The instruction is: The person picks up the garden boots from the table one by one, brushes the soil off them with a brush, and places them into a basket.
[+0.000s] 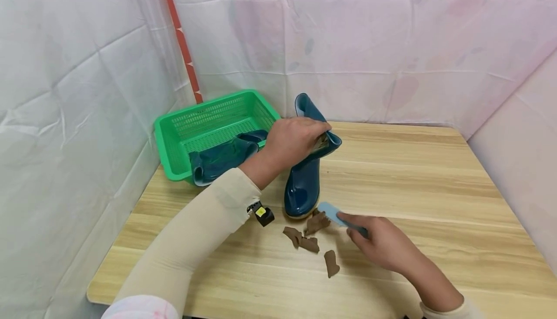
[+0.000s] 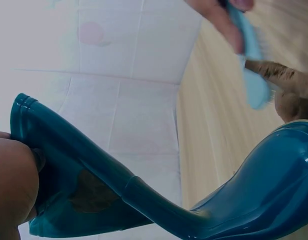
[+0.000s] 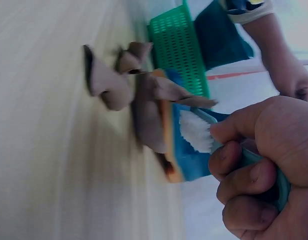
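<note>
A dark blue rubber boot (image 1: 301,188) stands on the table, its shaft bent over to the right, with a brown patch (image 2: 93,192) on the shaft. My left hand (image 1: 292,142) grips the shaft near its top opening. In my right hand (image 1: 385,244) is a light blue brush (image 1: 329,211), held by its handle; its white bristles (image 3: 195,131) face the boot's toe and the brown pieces. Brown curled pieces (image 1: 317,223) lie beside the toe, and one touches the brush head in the left wrist view.
At the back left is a green basket (image 1: 174,168), a second blue boot (image 1: 224,158) lying partly in it and over its front rim. A separate brown piece (image 1: 331,264) lies nearer the front of the wooden table (image 1: 417,179). White cloth walls (image 1: 348,43) stand behind and at the sides.
</note>
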Available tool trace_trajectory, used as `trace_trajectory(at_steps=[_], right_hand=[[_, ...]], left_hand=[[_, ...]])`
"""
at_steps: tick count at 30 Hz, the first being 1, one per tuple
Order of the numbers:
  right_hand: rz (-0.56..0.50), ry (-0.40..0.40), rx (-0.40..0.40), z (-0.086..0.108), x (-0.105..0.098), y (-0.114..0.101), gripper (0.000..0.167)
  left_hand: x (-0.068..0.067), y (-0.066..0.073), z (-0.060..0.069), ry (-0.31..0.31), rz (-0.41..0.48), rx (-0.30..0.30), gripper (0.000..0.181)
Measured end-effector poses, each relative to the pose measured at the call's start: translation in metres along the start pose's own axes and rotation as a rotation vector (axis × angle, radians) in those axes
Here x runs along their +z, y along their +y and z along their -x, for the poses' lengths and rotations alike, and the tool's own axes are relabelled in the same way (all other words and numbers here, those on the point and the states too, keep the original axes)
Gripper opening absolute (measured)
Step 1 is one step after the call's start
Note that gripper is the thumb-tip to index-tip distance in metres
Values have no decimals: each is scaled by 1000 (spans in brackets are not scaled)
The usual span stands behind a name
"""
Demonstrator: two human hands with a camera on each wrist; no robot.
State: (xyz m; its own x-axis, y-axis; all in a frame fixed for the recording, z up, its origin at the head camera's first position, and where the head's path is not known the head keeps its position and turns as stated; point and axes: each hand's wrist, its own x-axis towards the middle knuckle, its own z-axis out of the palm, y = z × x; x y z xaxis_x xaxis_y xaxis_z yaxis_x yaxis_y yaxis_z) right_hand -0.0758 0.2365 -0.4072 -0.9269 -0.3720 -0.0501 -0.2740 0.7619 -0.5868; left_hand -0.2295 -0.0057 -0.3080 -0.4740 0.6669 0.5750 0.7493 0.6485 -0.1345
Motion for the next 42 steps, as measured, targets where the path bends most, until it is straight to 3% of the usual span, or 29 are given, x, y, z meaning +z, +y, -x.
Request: trace_trajectory(at_steps=[7, 15, 20, 26, 31, 33, 39, 42], right_hand=[[102, 134, 44, 3, -16, -3, 42], [95, 143, 78, 2, -12, 1, 45], [95, 153, 74, 1, -7, 4, 45], [88, 164, 75, 1, -5, 5, 46], [85, 191, 61, 2, -6, 8, 45], [72, 267, 76, 3, -7, 9, 44], [9, 664, 180, 2, -13, 10, 43], [-2, 689, 202, 1, -14, 9, 43]], left_hand=[[0, 0, 0, 19, -6, 7, 22], [-3, -3, -3, -28, -27, -11, 24], [-8, -10, -10, -57, 15, -20, 21], [-15, -20, -15, -74, -19, -30, 25], [-26, -28, -19, -18, -49, -73, 29], [-31, -29, -21, 17, -52, -75, 29], [-40, -25, -26, 25, -15, -65, 29], [-39, -22, -27, -1, 18, -54, 29]])
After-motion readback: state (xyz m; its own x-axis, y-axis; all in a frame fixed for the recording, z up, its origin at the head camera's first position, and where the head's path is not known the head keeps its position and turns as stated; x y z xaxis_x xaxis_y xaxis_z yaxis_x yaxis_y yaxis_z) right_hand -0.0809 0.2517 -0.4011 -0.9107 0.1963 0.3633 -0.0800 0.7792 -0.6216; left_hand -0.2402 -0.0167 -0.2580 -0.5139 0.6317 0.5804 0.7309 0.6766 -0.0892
